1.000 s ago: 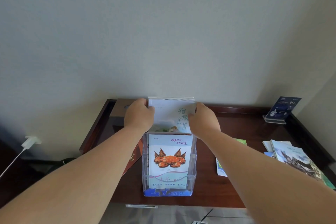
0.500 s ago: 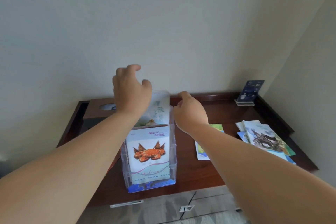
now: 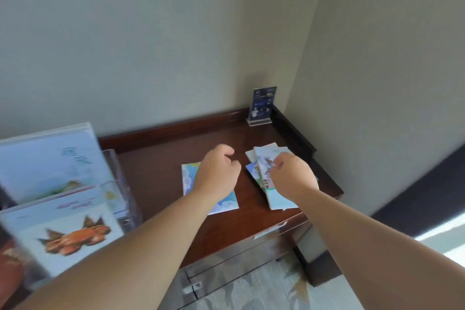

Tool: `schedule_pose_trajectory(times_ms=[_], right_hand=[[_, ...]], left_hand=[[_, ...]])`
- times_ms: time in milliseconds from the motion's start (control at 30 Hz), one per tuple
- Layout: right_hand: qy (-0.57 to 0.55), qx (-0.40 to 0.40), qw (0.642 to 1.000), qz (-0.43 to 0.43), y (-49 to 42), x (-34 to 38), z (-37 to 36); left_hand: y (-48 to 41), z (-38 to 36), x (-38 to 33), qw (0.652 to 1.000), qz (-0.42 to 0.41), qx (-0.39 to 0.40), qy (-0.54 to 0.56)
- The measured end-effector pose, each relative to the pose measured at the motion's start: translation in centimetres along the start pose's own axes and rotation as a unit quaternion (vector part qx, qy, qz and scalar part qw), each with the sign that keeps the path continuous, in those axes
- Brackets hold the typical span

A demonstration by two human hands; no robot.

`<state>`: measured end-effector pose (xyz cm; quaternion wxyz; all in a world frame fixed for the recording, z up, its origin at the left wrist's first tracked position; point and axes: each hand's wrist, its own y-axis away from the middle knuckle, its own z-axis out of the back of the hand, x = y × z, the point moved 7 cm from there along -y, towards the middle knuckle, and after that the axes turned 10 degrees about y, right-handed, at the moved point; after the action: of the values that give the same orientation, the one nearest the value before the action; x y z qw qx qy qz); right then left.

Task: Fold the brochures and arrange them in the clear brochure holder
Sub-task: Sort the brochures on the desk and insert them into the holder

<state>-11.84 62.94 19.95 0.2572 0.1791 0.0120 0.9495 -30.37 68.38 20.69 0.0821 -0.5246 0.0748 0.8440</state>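
Both hands have left the clear holder (image 3: 120, 173) and crossed to the right part of the counter (image 3: 156, 171). A second ago they were pressed to either side of the tall pale brochure (image 3: 50, 163) in the back pocket, and half a second ago they were lifting off it. That brochure now stands upright there on its own, behind the crab brochure (image 3: 65, 229) in the front pocket. The view has swung right with the arms, so the holder sits blurred at the left edge.

The left hand (image 3: 217, 173) is over the brochure with blue sky and clouds (image 3: 188, 180), which lies flat on the counter. Its fingers are loosely curled and hold nothing. Whether the hand touches the paper cannot be told.

The right hand (image 3: 293, 176) is over the loose stack of brochures (image 3: 276, 199) just to the right, near the counter's right edge. Its fingertips (image 3: 276, 161) are bent down onto the top sheet. Whether they pinch it or only rest on it cannot be told.

The sky brochure and the stack lie as they did before, side by side and apart. A small blue sign in a clear stand (image 3: 261, 104) is upright in the back right corner.
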Motion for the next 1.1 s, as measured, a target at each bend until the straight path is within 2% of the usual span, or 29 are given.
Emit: schedule_pose_trajectory(times_ms=[167, 267, 400, 533, 700, 900, 967, 1100], right_hand=[[0.063, 0.080, 0.995, -0.014, -5.0, -8.4, -2.9], [0.014, 0.112, 0.992, -0.053, -7.7, -12.2, -4.9], [-0.039, 0.173, 0.980, -0.086, -9.5, -14.2, -7.7], [-0.046, 0.190, 0.977, -0.083, -10.8, -14.2, -8.5], [-0.045, 0.234, 0.967, -0.091, -11.6, -14.1, -8.8], [-0.106, 0.252, 0.954, -0.121, -11.6, -14.0, -9.2], [-0.113, 0.254, 0.953, -0.119, -11.5, -13.7, -9.2], [-0.146, 0.252, 0.948, -0.127, -11.5, -13.0, -9.0]], left_hand=[[-2.0, -9.6, 3.4, 0.993, 0.103, 0.041, -0.030], [-2.9, -14.0, 4.9, 0.988, 0.138, 0.053, -0.045], [-3.7, -17.2, 7.1, 0.979, 0.193, 0.050, -0.037], [-4.2, -18.7, 8.4, 0.965, 0.259, 0.039, 0.012], [-5.1, -18.9, 8.7, 0.959, 0.280, 0.046, -0.021], [-5.4, -18.4, 8.2, 0.949, 0.311, 0.037, -0.043], [-5.5, -18.3, 8.1, 0.953, 0.301, 0.039, -0.023], [-5.1, -17.7, 8.0, 0.956, 0.278, 0.011, 0.098]])
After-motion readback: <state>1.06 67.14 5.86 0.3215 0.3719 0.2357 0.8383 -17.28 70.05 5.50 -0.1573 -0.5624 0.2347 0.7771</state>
